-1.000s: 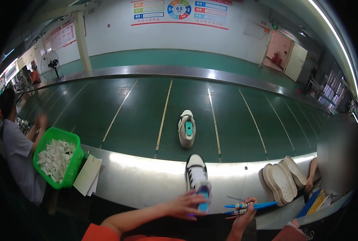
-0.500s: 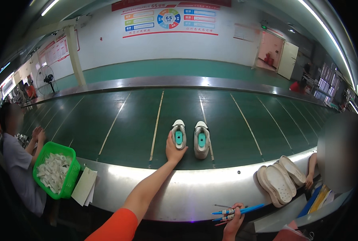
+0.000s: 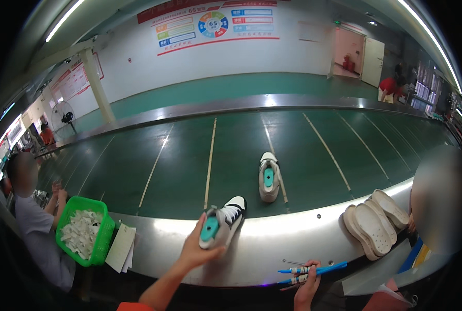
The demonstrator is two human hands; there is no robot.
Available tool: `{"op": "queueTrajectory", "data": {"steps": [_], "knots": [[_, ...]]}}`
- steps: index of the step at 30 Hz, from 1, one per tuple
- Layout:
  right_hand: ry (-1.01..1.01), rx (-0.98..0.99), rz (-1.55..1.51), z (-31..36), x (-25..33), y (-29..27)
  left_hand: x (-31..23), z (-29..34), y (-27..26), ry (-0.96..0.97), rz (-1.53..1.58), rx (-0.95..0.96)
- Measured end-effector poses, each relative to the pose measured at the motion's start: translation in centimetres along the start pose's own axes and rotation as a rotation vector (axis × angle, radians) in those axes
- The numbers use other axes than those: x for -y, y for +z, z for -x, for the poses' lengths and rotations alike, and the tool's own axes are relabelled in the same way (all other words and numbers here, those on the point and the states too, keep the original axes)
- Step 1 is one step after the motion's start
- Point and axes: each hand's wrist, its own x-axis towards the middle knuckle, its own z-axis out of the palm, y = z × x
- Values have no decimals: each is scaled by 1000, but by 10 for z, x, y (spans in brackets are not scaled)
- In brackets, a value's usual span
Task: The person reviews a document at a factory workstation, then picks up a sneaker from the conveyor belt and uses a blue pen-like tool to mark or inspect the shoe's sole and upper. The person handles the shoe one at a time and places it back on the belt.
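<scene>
In my left hand (image 3: pixel 192 253) is a sneaker (image 3: pixel 232 213) with a white toe and dark trim, its heel gripped and a teal last showing in its opening. It is over the belt's near metal edge, toe pointing away and slightly right. A second sneaker (image 3: pixel 269 189), with the same teal block inside, stands on the green conveyor belt (image 3: pixel 241 140) to the right, untouched. My right hand (image 3: pixel 306 289), low at the near edge, is closed around blue pens (image 3: pixel 330 268) and a thin metal tool (image 3: pixel 293 262). How many pens it holds is hard to tell.
A green basket (image 3: pixel 106 233) of white crumpled pieces stands at left, beside cards (image 3: pixel 121 248). Cream shoe soles (image 3: pixel 370 228) lie on the metal ledge (image 3: pixel 272 238) at right. Co-workers sit at both sides. A metal rail (image 3: pixel 241 102) bounds the belt's far side.
My left hand has lifted the left sneaker off the belt and brought it nearer, over the metal edge, turning its toe rightward. My right hand keeps the pens low; the view has shifted slightly.
</scene>
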Motion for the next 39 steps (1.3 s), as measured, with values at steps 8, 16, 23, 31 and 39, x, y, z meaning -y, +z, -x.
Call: {"op": "queueTrajectory", "data": {"steps": [8, 16, 23, 31, 39], "knots": [[8, 122, 38, 0, -2, 8, -22, 6, -20, -370, -57, 375], [56, 19, -37, 13, 15, 26, 65, -115, 43, -437, -42, 281], [22, 36, -91, 18, 28, 31, -28, -52, 13, 87, 463, -21], [-462, 96, -262, 39, 70, 86, -94, 29, 8, 437, 191, -38], [-857, -119, 419, 54, 79, 105, -97, 31, 13, 447, 209, -40]]}}
